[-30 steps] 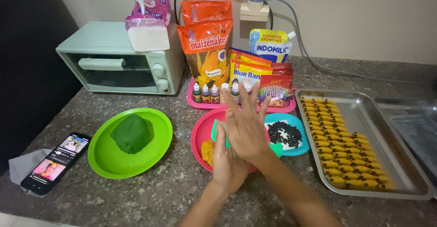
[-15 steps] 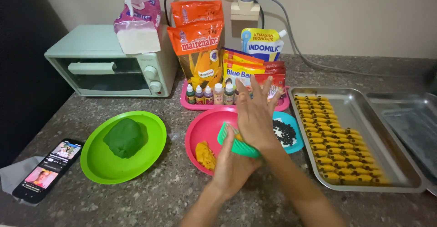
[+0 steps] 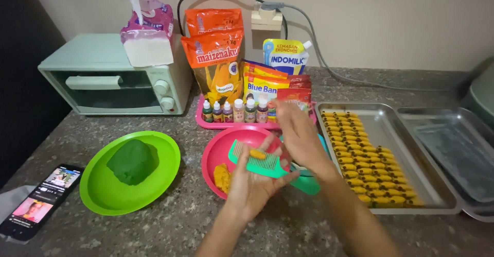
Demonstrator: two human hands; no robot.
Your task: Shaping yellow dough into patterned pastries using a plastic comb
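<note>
My left hand (image 3: 254,190) lies palm up over the near edge of a pink plate (image 3: 218,146) and holds a green comb (image 3: 244,159) flat across its fingers. On the comb's teeth sits a small piece of orange dough (image 3: 257,154). My right hand (image 3: 301,138) hovers just above the comb's right end, blurred, flat and holding nothing I can see. A lump of orange dough (image 3: 222,177) rests on the pink plate. A blue bowl (image 3: 322,142) is almost hidden behind my right hand.
A green plate (image 3: 159,185) with green dough (image 3: 133,160) sits left, beside a phone (image 3: 41,200). Behind are a mint oven (image 3: 113,76), a tissue box (image 3: 149,35), and packets and small bottles (image 3: 234,112). A metal tray (image 3: 411,149) holds rows of yellow cookies (image 3: 360,159); another tray (image 3: 453,154) lies right.
My right hand was pressed flat on my left palm over the comb; it has lifted up and to the right, which uncovers the comb and the orange dough piece on it.
</note>
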